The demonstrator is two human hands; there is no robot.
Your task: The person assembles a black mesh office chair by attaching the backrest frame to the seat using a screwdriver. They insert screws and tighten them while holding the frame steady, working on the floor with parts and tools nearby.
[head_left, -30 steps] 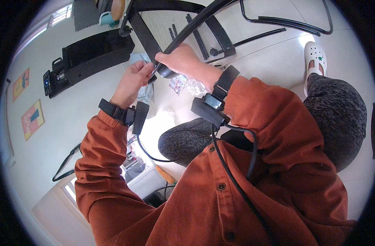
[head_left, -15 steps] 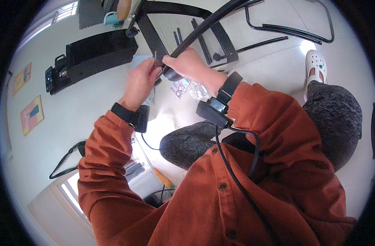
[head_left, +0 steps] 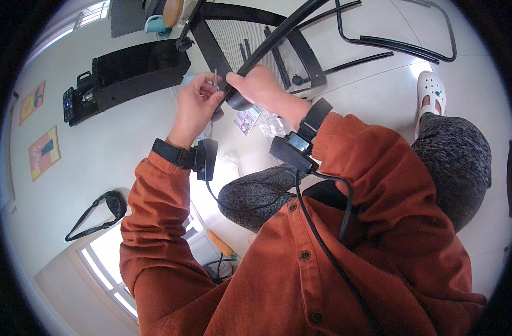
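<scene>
My left hand (head_left: 193, 107) pinches a thin grey metal rod (head_left: 215, 77), which points upward beside the near end of a black metal tube (head_left: 279, 35). Whether the rod touches the tube I cannot tell. My right hand (head_left: 261, 89) is wrapped round that tube near its lower end, thumb toward my left hand. The tube slants away to the upper right. A wider black round part (head_left: 239, 102) shows just under my right hand, at the tube's near end.
Beyond my hands lies a black-framed mesh panel (head_left: 228, 35) with several black rods on it. Bent black tubes (head_left: 398, 47) lie to its right. A plastic bag (head_left: 271, 124) and a printed card (head_left: 247, 120) are below my hands. A long black cabinet (head_left: 138, 67) stands left.
My left hand has turned and its fingers have lifted a little, so more of the rod shows. My left forearm has shifted slightly right. The right hand keeps its grip on the tube.
</scene>
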